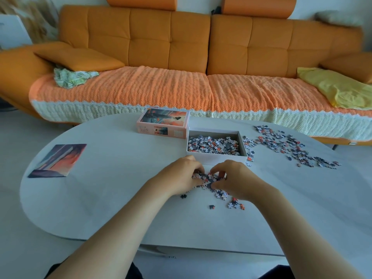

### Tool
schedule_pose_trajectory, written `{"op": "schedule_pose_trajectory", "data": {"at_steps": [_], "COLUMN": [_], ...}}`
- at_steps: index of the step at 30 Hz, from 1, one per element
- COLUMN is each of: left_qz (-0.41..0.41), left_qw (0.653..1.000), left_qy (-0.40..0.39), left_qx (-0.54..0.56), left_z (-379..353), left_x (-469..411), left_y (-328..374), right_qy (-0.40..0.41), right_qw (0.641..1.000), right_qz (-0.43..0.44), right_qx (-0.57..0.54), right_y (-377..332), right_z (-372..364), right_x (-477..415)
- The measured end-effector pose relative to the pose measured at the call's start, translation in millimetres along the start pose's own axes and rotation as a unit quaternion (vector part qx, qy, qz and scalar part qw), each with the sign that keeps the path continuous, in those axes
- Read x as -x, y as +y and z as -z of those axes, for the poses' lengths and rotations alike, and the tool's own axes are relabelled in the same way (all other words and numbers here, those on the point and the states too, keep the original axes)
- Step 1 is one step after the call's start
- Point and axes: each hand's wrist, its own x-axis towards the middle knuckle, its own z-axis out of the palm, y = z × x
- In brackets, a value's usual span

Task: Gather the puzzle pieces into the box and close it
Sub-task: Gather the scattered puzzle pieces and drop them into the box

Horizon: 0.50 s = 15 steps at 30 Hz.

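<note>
The open white box (243, 146) sits mid-table, partly filled with grey, white and orange puzzle pieces (213, 145). Its lid (164, 123), printed with a picture, lies just to the left of it. In front of the box, my left hand (181, 177) and my right hand (235, 178) cup a small heap of pieces (208, 180) from both sides, fingers curled around it on the tabletop. A few loose pieces (235, 204) trail toward me under my right wrist. A wide scatter of pieces (289, 146) lies right of the box.
A printed picture sheet (58, 160) lies flat at the table's left. The white oval table (112, 198) ends close behind the box, where an orange sofa (181, 47) with a knitted cover runs across the room.
</note>
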Motion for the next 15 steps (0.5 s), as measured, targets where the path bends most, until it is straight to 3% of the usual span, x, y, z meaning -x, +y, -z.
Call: {"op": "schedule_pose_trajectory", "data": {"at_steps": [12, 15], "left_qz": [0.002, -0.005], "left_qw": [0.995, 0.989], "left_qy": [0.042, 0.079], "left_qx": [0.089, 0.126], "left_z": [9, 17], "left_x": [-14, -24], "left_y": [0, 3], "right_qy": [0.027, 0.071], "right_qw": [0.999, 0.995], "right_qz": [0.000, 0.002], "right_qx": [-0.035, -0.074], "right_y": [1, 2], "right_z": [13, 31], "right_x": [-10, -11]}}
